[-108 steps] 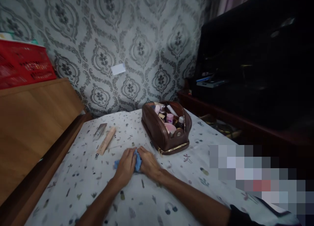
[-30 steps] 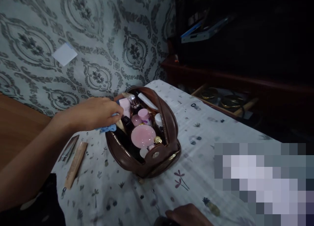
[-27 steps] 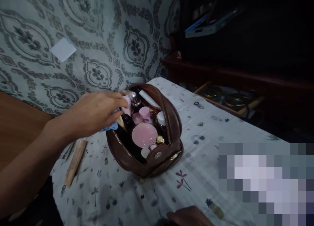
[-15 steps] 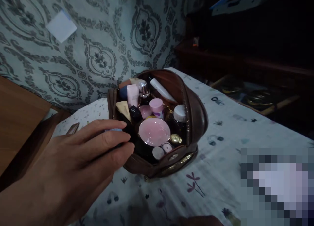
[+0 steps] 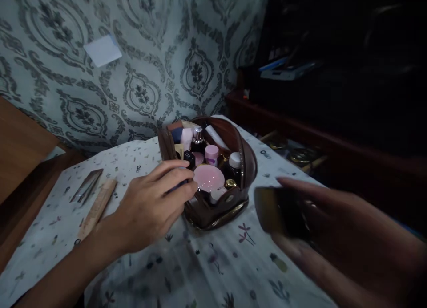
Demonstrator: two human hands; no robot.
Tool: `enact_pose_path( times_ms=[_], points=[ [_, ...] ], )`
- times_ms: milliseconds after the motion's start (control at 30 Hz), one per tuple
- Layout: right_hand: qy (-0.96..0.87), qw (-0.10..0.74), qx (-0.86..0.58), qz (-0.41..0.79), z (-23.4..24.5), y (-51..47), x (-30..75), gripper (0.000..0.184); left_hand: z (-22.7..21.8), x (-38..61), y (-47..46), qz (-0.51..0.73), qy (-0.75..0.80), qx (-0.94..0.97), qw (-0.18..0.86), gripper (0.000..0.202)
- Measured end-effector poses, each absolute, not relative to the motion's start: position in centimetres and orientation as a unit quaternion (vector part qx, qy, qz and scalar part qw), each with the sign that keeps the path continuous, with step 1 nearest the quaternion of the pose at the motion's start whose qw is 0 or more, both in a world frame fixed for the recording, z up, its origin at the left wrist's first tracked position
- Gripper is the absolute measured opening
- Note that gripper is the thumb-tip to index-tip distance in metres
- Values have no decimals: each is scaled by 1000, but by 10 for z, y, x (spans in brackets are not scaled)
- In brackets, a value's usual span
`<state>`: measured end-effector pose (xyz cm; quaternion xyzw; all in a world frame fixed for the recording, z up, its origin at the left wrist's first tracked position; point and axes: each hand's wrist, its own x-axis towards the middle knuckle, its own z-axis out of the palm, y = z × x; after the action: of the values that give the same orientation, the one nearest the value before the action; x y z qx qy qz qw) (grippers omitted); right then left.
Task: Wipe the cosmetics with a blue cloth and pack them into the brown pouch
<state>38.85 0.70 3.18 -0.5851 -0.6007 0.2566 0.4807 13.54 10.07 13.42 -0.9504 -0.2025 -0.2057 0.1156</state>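
Head view: bag (image 5: 207, 218) at the centre of the frame, on a printed sheet (image 5: 240, 272); one hand on either side of it.
Bag: brown, upright, unzipped, mouth facing up.
Bag axis: long axis recedes from lower centre toward upper centre, far end leaning left.
Bag contents: pink dish (image 5: 209, 178), pink cap (image 5: 211, 152), white cap (image 5: 235, 160), gold cap (image 5: 230, 183) and white tube (image 5: 215, 136), packed close.
Left hand (image 5: 160, 205): left of centre, back uppermost, fingers pointing right across the bag's left rim.
Left grip: fingers part curled and slightly spread; a blue patch (image 5: 176, 186) shows between them. Thumb hidden; whether the patch is gripped cannot be told.
Right hand (image 5: 350, 237): lower right of the frame, blurred.
Right grip: closed round a dark item (image 5: 280, 210), digits above and below it.
Dark item: brown end toward the left, darker body toward the palm; blur hides its kind.
Key relation: bag lies to the left of and slightly above the right grip. The item's brown end points at the bag's near right corner, just beside it in the frame; depth cannot be read.
Nearer hand: left, overlapping the bag's rim; contact not confirmed.
Left of frame: beige tube (image 5: 97, 208), slanting lower left to upper right; silver packet (image 5: 86, 185) beside it, roughly parallel.
Upper left: card (image 5: 102, 50) on the patterned wall (image 5: 143, 54).
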Motion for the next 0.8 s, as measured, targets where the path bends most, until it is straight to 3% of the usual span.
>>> enact_pose_path(
  times_ms=[67, 200, 433, 567, 800],
  points=[
    [-589, 517, -563, 263, 80, 24, 380, 46, 133, 135, 101, -219, -200, -948, 113, 24],
    [-675, 434, -519, 295, 138, 60, 357, 33, 127, 133, 99, -246, -194, -938, 148, 22],
    [-831, 160, -498, 189, 138, 111, 335, 19, 113, 131, 101, -301, -200, -909, 209, 20],
    [-893, 80, -395, 201, 136, 127, 329, 10, 113, 131, 103, -302, -190, -912, 204, 22],
    [-918, -72, -299, 251, 149, 147, 322, 14, 115, 129, 104, -294, -189, -918, 188, 24]
  ],
)
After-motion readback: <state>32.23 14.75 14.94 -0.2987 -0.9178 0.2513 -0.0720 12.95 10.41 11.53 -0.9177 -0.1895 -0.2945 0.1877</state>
